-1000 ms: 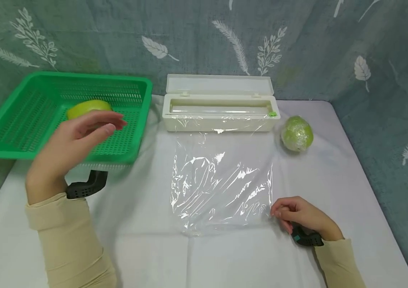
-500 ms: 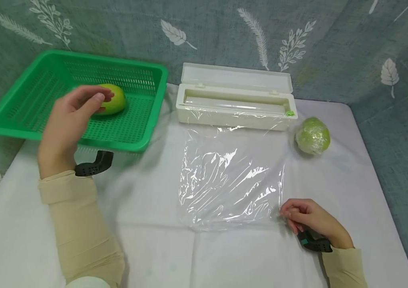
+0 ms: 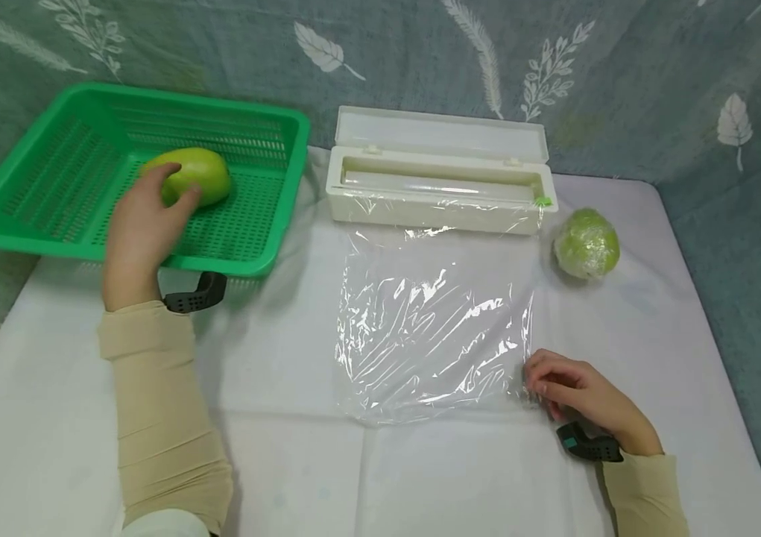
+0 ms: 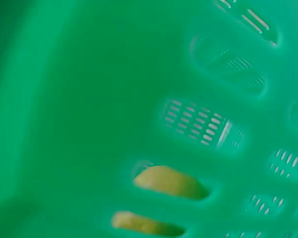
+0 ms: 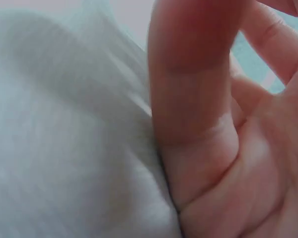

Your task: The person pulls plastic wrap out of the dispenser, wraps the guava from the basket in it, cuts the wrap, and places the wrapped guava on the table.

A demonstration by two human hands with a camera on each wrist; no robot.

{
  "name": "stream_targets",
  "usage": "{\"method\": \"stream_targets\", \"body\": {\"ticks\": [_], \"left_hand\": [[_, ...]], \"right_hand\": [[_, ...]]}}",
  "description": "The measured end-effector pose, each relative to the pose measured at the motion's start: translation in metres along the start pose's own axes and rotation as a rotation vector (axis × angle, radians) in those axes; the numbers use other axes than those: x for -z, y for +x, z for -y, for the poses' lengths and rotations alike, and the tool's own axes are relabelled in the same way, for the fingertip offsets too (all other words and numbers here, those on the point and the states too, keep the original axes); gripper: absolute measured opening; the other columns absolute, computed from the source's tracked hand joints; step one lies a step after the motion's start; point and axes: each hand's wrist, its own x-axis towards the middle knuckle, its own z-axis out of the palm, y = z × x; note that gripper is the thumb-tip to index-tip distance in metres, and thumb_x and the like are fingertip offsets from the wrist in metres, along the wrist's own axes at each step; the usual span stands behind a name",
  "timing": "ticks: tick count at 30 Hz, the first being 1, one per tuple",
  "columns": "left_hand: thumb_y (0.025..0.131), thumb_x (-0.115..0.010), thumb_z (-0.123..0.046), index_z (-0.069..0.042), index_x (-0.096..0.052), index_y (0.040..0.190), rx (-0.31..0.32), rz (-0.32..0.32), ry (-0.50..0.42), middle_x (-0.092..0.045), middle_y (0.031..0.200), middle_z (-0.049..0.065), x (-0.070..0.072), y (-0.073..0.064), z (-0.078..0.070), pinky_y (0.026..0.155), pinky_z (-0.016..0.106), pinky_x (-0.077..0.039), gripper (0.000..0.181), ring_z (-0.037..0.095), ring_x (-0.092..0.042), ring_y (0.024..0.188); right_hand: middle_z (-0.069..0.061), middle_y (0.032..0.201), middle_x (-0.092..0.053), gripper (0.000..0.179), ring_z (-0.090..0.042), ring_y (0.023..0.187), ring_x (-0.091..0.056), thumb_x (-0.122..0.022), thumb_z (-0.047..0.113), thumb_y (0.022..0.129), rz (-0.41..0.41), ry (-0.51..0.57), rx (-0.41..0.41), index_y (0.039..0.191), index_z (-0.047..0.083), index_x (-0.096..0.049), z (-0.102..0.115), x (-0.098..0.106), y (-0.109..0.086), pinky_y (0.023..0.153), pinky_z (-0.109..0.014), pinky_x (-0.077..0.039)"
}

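My left hand (image 3: 144, 224) reaches over the near rim of the green plastic basket (image 3: 293, 179). Its thumb and index finger are spread at the near left side of a yellow-green mango (image 3: 209, 173), which lies on the basket floor. In the left wrist view the mango (image 4: 171, 182) shows through the basket's slots; no fingers appear there. My right hand (image 3: 581, 388) pinches the near right corner of a sheet of cling film (image 3: 427, 328) with curled fingers. The sheet runs out of a white dispenser box (image 3: 440, 216) and lies over the tablecloth.
The dispenser's lid (image 3: 440, 134) stands raised at the back, and a film roll (image 3: 434, 185) sits inside the box. A round green fruit (image 3: 586, 245) wrapped in film rests right of it. A patterned curtain (image 3: 219, 52) hangs behind the white-covered table (image 3: 286, 477).
My left hand has moved right and down into the basket, up to the mango. The right hand stays at the film's corner. The head view has shifted slightly.
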Motion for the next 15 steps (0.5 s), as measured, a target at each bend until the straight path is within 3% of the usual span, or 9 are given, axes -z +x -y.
{"method": "stream_targets", "body": {"ticks": [4,8,11,15], "left_hand": [[0.090,-0.032,-0.053,-0.016,-0.022,0.142,-0.009,0.073,0.096,-0.031,0.138,0.021,-0.0015,0.0001,0.0002,0.090,0.060,-0.024,0.065,0.048,-0.029,0.120],[0.089,-0.031,-0.055,-0.016,-0.023,0.142,-0.013,0.097,0.139,-0.033,0.137,0.022,-0.0037,0.0009,0.0009,0.087,0.062,-0.024,0.067,0.049,-0.030,0.118],[0.089,-0.032,-0.055,-0.016,-0.024,0.142,-0.016,0.094,0.137,-0.031,0.138,0.020,-0.0049,0.0014,-0.0002,0.088,0.062,-0.023,0.066,0.048,-0.029,0.120],[0.090,-0.033,-0.052,-0.015,-0.026,0.141,-0.027,0.083,0.126,-0.030,0.140,0.017,-0.0056,0.0023,-0.0032,0.090,0.062,-0.022,0.064,0.046,-0.028,0.122]], "right_hand": [[-0.022,0.112,-0.051,0.016,-0.020,0.054,-0.048,-0.042,-0.008,0.090,0.012,0.028,-0.026,0.097,-0.004,-0.055,0.0019,0.0010,0.0014,0.045,-0.032,-0.044],[-0.017,0.091,-0.062,0.016,-0.021,0.052,-0.049,-0.040,-0.006,0.091,0.014,0.023,-0.086,0.097,-0.002,-0.054,0.0022,0.0022,0.0002,0.044,-0.031,-0.045],[-0.014,0.075,-0.062,0.016,-0.021,0.052,-0.050,-0.039,-0.006,0.092,0.021,0.030,-0.106,0.096,-0.002,-0.054,0.0018,0.0026,-0.0008,0.043,-0.031,-0.045],[-0.013,0.067,-0.059,0.016,-0.022,0.053,-0.054,-0.039,-0.005,0.092,0.046,0.073,-0.111,0.098,-0.005,-0.054,0.0011,0.0032,-0.0018,0.044,-0.032,-0.046]]}}
